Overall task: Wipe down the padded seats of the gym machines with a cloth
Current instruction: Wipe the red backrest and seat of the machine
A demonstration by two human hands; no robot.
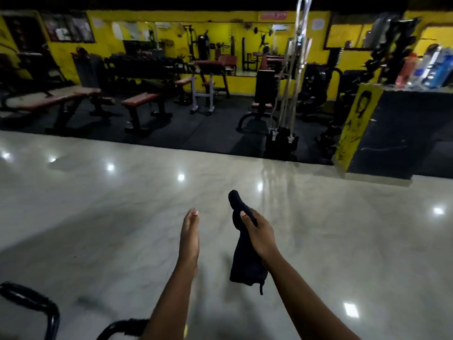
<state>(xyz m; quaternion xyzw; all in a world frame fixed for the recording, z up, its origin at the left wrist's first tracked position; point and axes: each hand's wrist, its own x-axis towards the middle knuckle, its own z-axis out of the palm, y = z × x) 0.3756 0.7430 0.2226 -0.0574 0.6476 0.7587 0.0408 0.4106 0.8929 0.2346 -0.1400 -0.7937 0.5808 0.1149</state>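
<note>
My right hand (258, 235) is shut on a dark cloth (245, 261); one end sticks up past my fingers and the rest hangs below my wrist. My left hand (189, 235) is held flat beside it, fingers straight and together, holding nothing and not touching the cloth. Both hands hover over the glossy pale floor (98, 217). Padded benches with reddish-brown seats stand far ahead on black matting: a long flat bench (51, 96) at the left, a short bench (141, 98) near the middle, and a dark upright seat (264, 90) beside a cable machine.
A cable machine with chrome rods (286, 94) stands at the matting's edge. A yellow-and-black counter (382, 128) with bottles on top is at the right. Dumbbell racks and mirrors line the yellow back wall. Black curved tubing (31, 300) of a machine sits at the bottom left.
</note>
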